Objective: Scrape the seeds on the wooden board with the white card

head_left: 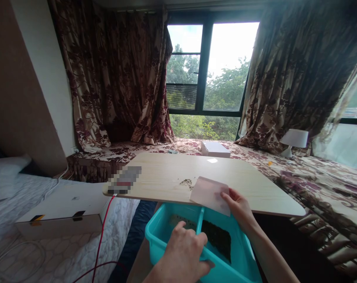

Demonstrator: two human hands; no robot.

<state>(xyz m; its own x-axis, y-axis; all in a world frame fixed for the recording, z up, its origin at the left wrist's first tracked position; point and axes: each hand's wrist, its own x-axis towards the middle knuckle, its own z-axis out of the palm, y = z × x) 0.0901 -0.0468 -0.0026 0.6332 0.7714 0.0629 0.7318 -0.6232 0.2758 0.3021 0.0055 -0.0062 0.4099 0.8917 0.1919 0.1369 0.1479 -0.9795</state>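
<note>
By a smooth tabletop (166, 165), right hand (238, 204) tight on translucent sheet (209, 190), left hand (185, 245) tight on glossy 2-compartment bin (225, 270).

My left hand (184, 247) hides part of the turquoise box (225, 269), cut off at its near end — and the pale sheet (208, 192) veils some of my right hand (237, 202). The specks (186, 182) on the table (240, 177) are too small to name; the object (125, 180) at its left end — pixelated.

We look forward and down from the wearer's head, the turquoise divided bin (200, 221) close below us, the tabletop (240, 177) beyond, the window (207, 74) well behind.
</note>
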